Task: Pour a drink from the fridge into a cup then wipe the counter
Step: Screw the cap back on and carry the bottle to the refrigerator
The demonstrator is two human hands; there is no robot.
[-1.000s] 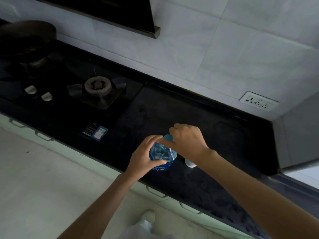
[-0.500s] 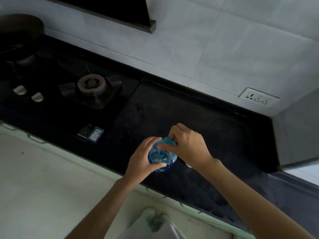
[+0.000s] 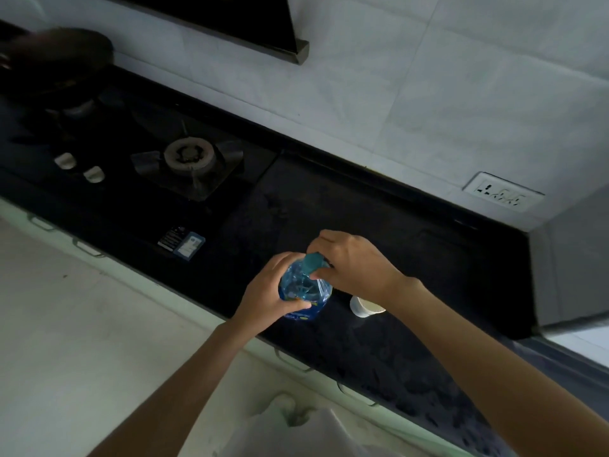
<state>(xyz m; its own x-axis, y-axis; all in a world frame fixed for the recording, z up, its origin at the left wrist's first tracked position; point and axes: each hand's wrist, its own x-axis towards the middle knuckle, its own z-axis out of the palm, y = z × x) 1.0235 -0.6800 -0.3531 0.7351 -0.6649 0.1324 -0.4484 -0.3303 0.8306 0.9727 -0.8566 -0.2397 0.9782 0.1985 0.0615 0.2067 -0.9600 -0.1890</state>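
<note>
A clear blue plastic bottle point(image 3: 304, 291) with a blue label stands on the black counter point(image 3: 412, 258) near its front edge. My left hand point(image 3: 268, 291) grips the bottle's body from the left. My right hand point(image 3: 354, 267) pinches the teal cap point(image 3: 312, 261) on top of the bottle. A small white cup point(image 3: 362, 306) stands on the counter just right of the bottle, partly hidden under my right wrist.
A black gas hob with a burner point(image 3: 189, 156) and two white knobs point(image 3: 79, 166) lies to the left, and a dark pan point(image 3: 56, 57) sits on the far-left burner. A wall socket point(image 3: 502, 196) is on the tiled wall. A grey side wall point(image 3: 576, 275) bounds the counter on the right.
My right hand has turned on the cap, its fingers shifting round it. The bottle stays in place in my left hand. More of the cup now shows under my right wrist.
</note>
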